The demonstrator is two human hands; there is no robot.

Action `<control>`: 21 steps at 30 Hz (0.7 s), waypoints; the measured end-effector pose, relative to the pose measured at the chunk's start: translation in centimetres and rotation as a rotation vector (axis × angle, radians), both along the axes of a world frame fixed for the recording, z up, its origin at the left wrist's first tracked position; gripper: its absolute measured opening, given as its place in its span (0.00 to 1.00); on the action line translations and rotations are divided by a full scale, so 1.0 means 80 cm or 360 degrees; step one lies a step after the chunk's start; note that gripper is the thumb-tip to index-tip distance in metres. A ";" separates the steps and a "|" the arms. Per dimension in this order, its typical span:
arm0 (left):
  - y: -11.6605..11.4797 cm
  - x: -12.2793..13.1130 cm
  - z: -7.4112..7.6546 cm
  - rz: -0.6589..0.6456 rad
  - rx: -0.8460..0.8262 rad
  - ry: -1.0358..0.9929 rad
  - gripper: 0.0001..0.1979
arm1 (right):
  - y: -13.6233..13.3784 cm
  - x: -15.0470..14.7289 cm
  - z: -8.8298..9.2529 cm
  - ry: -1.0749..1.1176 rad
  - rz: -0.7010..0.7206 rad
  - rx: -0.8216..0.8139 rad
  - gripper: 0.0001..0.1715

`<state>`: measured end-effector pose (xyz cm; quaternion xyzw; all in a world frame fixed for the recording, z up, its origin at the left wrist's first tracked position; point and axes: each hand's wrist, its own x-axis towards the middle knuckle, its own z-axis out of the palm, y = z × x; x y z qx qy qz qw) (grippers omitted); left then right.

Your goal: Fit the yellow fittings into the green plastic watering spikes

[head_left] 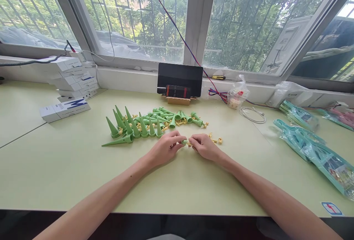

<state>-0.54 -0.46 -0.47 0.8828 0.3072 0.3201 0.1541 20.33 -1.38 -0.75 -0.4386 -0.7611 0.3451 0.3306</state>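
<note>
My left hand (170, 147) is closed on a small green piece (184, 142), most of it hidden by the fingers. Close beside it, my right hand (204, 146) pinches a small yellow piece (189, 144) that points toward the green one; whether they touch is too small to tell. Green cones (144, 128) stand upright in a cluster left of my hands, with one cone (118, 140) lying on its side in front. Behind my hands is a pile of lying green cones (163, 114) mixed with yellow pieces. A few more yellow pieces (220, 140) lie right of my right hand.
White boxes (66, 110) are stacked at the left on the table (55, 173). A phone (178, 91) leans before a black tablet (179, 72) near the window. A plastic bag (237, 94), a coiled cable (252, 115) and bagged teal items (312, 144) are at the right.
</note>
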 end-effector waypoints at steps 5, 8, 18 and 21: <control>0.000 0.000 -0.002 -0.0007 0.0054 -0.0012 0.12 | 0.000 0.000 0.000 0.0193 0.0052 -0.0265 0.22; -0.001 0.002 0.000 0.0024 0.0041 -0.0032 0.11 | -0.001 0.000 0.000 0.0261 0.0048 -0.0312 0.22; -0.002 0.005 0.006 0.0080 -0.0075 -0.0192 0.09 | 0.003 0.000 -0.006 0.0365 0.0090 -0.0358 0.28; -0.002 0.006 0.007 0.0134 -0.0105 -0.0234 0.07 | 0.002 0.001 -0.004 0.0316 0.0121 -0.0352 0.31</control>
